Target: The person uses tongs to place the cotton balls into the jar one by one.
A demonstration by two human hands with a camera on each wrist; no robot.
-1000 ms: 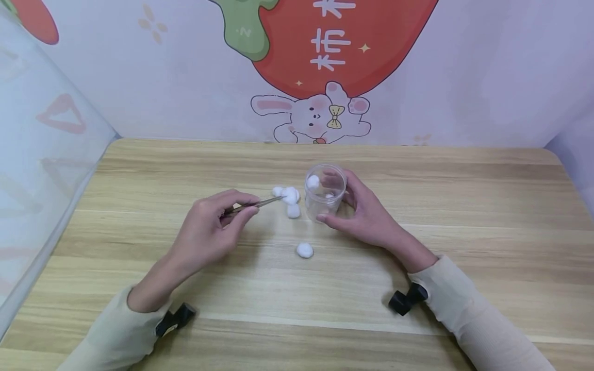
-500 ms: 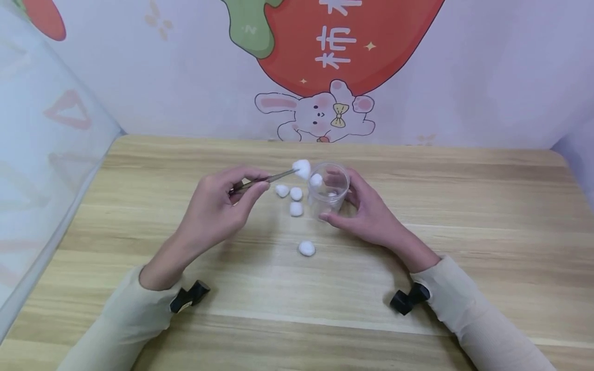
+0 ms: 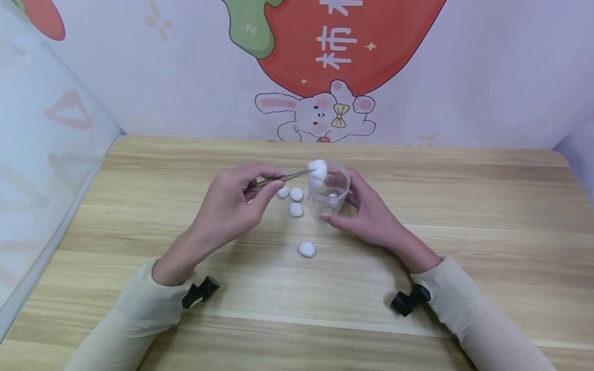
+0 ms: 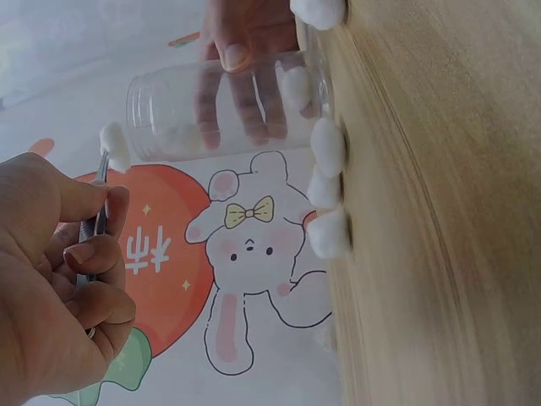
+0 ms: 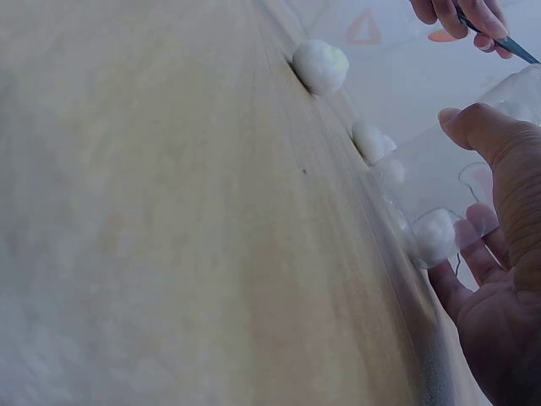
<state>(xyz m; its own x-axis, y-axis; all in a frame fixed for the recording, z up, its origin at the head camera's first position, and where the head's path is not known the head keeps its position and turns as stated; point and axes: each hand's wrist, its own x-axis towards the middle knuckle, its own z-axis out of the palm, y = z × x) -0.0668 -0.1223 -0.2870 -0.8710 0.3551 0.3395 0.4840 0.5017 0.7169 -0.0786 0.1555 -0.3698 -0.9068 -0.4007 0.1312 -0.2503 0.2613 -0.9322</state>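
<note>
1. Left hand (image 3: 234, 203), tweezers (image 3: 292, 176) and the pinched ball (image 3: 318, 169), white and cotton-like, have shifted rightward since the frame half a second earlier; the ball then hung beside the jar (image 3: 320, 207) and now overlaps the left part of its rim in the head view; the jar and right hand (image 3: 371, 211) hold their place.

2. Relation judged decisive: pinched ball to jar mouth; the left wrist view shows the ball just outside the mouth, near its left edge, not inside; whether it touches the rim cannot be told.

3. Axes: the jar stands upright, mouth up; the tweezers point from the left hand rightward across to the mouth; the right hand is nearer the jar, being on it.

4. Left hand: narrow, thumb and fingers pinching the tweezers, whose tips grip the ball; right hand: curved round the jar wall, thumb on the near side, fingers behind.

5. Contents and surroundings: at least one inner ball (image 4: 296, 87) lies near the jar's base; three loose balls (image 3: 296, 209) sit left of the jar on the surface (image 3: 260, 330); a fourth ball (image 3: 307, 249) lies nearer the person.
</note>
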